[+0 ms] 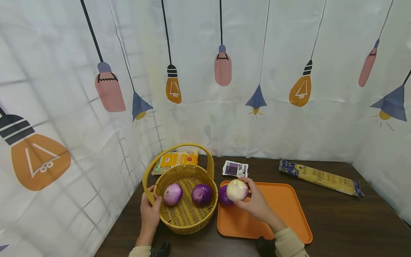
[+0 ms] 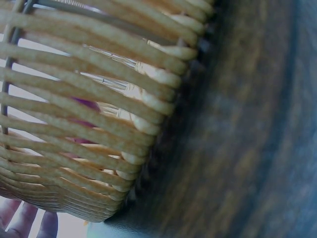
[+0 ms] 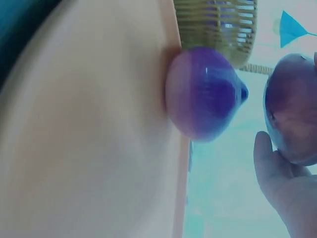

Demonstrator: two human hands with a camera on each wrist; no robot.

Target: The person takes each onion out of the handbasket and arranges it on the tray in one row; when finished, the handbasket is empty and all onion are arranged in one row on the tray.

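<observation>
My left hand (image 1: pixel 150 210) holds the yellow wicker basket (image 1: pixel 189 228) at its left side, thumb at the rim by the foot of the handle. In the left wrist view, fingertips (image 2: pixel 22 220) show past the woven wall (image 2: pixel 89 114). Inside the basket lie two onions, a pale purple one (image 1: pixel 172 194) and a darker one (image 1: pixel 202 195). Over the left part of the orange tray (image 1: pixel 279 203), my right hand (image 1: pixel 257 203) grips a whitish onion with a purple side (image 1: pixel 237 190). Below and behind it, another purple onion (image 3: pixel 205 94) rests on the tray.
Behind the basket lies a yellow-orange food packet (image 1: pixel 176 159). A small white and purple packet (image 1: pixel 235 168) is at the back, beyond the tray. To the right, a long yellow and blue package (image 1: pixel 321 178) lies on the dark table (image 1: pixel 340 217). A patterned curtain hangs behind.
</observation>
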